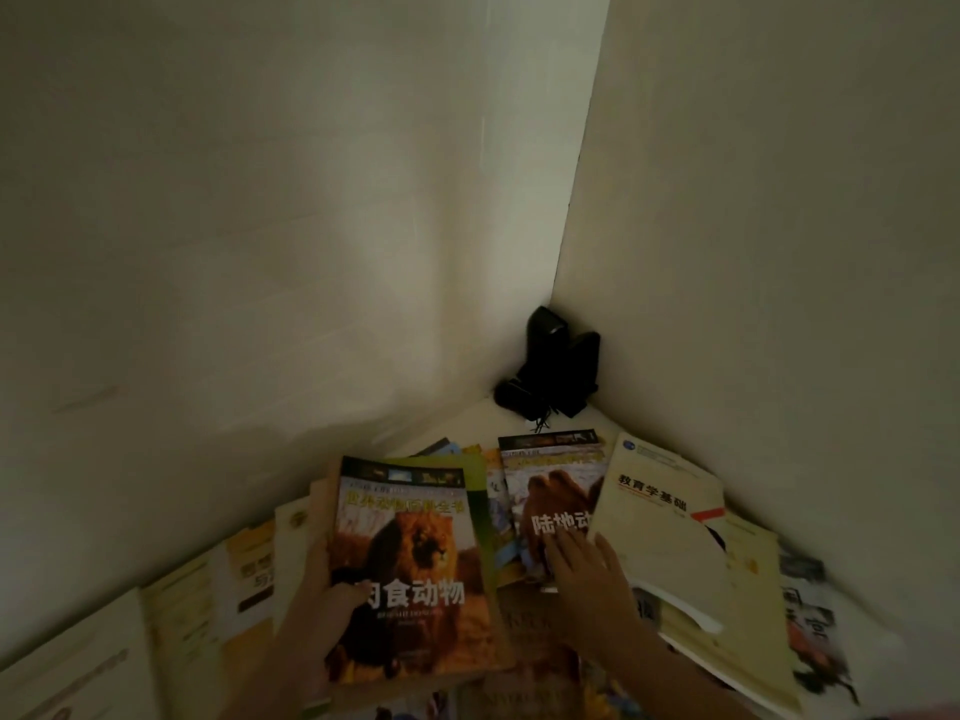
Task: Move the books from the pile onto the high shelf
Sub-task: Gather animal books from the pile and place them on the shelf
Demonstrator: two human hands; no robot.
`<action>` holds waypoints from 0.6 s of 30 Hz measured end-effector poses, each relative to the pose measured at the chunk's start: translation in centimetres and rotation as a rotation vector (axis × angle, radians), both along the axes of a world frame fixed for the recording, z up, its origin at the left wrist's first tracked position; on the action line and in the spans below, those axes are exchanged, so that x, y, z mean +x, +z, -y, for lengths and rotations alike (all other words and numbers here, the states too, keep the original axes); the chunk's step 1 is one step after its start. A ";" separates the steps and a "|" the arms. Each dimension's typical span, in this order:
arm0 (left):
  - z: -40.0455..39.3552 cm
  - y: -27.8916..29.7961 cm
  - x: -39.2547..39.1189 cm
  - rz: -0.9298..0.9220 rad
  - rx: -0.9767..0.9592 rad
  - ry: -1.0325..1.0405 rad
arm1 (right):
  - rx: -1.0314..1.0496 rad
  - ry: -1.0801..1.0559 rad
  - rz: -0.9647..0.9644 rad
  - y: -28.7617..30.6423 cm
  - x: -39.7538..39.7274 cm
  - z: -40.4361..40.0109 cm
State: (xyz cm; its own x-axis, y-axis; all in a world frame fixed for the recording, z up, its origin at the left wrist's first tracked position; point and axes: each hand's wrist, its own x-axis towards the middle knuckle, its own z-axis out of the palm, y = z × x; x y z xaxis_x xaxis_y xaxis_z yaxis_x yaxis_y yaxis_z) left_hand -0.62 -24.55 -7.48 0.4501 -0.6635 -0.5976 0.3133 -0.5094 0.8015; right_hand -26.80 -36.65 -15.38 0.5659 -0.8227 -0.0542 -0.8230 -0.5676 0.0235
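A book with a lion on its cover [415, 558] is held up over the spread of books, gripped at its lower left edge by my left hand [324, 600], thumb on the cover. My right hand [582, 569] rests with fingers spread on a book with a camel cover [550, 491] lying just right of it. A cream-coloured book with red and dark title text [660, 517] lies tilted to the right, partly over other books. Several pale and yellow books [249, 579] lie scattered to the left. No shelf shows in this view.
Books cover a white surface [483, 418] set in a corner between two pale walls. A black object with cords [556, 366] stands in the far corner. More books with dark pictures [810, 631] lie at the right edge.
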 end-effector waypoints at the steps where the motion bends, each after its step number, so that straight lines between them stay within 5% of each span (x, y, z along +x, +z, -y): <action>1: 0.0 -0.1 -0.2 -0.028 0.003 -0.001 | -0.059 0.026 0.009 -0.3 0.0 -0.1; 7: -0.4 -0.6 -0.9 -0.014 0.002 -0.002 | -0.236 0.078 0.012 -1.1 -1.0 -0.3; 12: -0.5 -0.8 -1.1 0.054 -0.009 -0.018 | -0.167 0.018 0.040 0.3 0.0 -0.9; 18: -0.7 -0.6 -0.9 0.023 -0.003 0.026 | -0.130 0.014 0.531 6.2 3.4 -3.9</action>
